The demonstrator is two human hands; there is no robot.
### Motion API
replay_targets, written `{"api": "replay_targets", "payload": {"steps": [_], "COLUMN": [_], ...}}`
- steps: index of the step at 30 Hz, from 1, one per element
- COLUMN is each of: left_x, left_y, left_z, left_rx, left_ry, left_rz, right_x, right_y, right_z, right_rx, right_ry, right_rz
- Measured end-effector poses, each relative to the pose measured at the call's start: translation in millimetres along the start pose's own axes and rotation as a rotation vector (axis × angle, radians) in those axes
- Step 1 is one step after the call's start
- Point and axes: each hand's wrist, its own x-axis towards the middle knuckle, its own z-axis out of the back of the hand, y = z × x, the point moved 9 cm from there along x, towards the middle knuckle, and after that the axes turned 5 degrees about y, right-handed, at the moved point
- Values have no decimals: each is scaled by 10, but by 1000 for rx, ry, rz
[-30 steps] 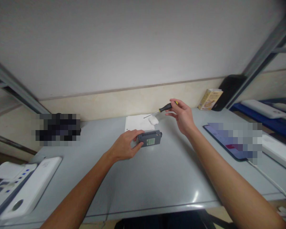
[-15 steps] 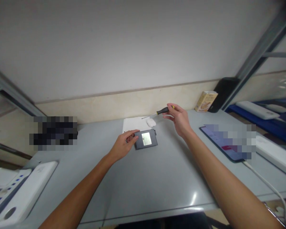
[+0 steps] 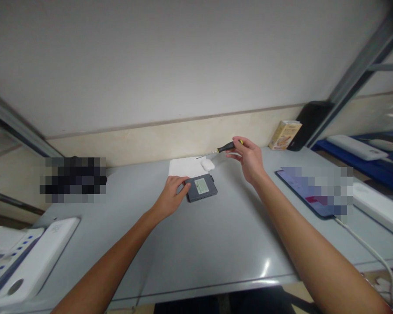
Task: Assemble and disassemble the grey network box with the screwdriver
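My left hand (image 3: 173, 197) grips the left edge of a flat dark grey box-shaped device (image 3: 192, 192), thumb on top. A pale printed label (image 3: 202, 186) sits on its upper face, and a slotted side faces me. It lies on or just above the table; I cannot tell which. In my right hand (image 3: 249, 158) is a screwdriver (image 3: 225, 148) with a black and yellow handle, pinched by the fingers. Its thin shaft points left, above a white sheet of paper (image 3: 183, 165) and a small white lump-like object (image 3: 207, 164), apart from the device.
On the grey table (image 3: 196, 248), a tablet (image 3: 301, 192) with a white cable (image 3: 363, 244) lies right, beside a white power strip (image 3: 380, 205). A yellow box (image 3: 284, 135) and a black case (image 3: 311, 124) stand at the back right. White devices (image 3: 42, 261) sit front left.
The device has tipped from a raised angle to a flatter position, so its slotted side now shows. My right hand has shifted slightly up and right with the screwdriver.
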Motion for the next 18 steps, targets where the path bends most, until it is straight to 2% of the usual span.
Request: {"api": "replay_targets", "payload": {"steps": [6, 10, 14, 18], "left_x": [5, -36, -88, -70], "left_y": [1, -127, -272, -273], "left_z": [-11, 9, -27, 47], "left_rx": [6, -23, 21, 24], "left_ry": [28, 80, 170, 106], "left_rz": [-8, -71, -138, -121], "right_x": [-16, -14, -23, -74], "right_y": [77, 150, 304, 482], "right_z": [-4, 25, 81, 116], "right_rx": [-9, -19, -83, -90], "right_ry": [-12, -21, -45, -73], "right_rz": [18, 62, 210, 372]}}
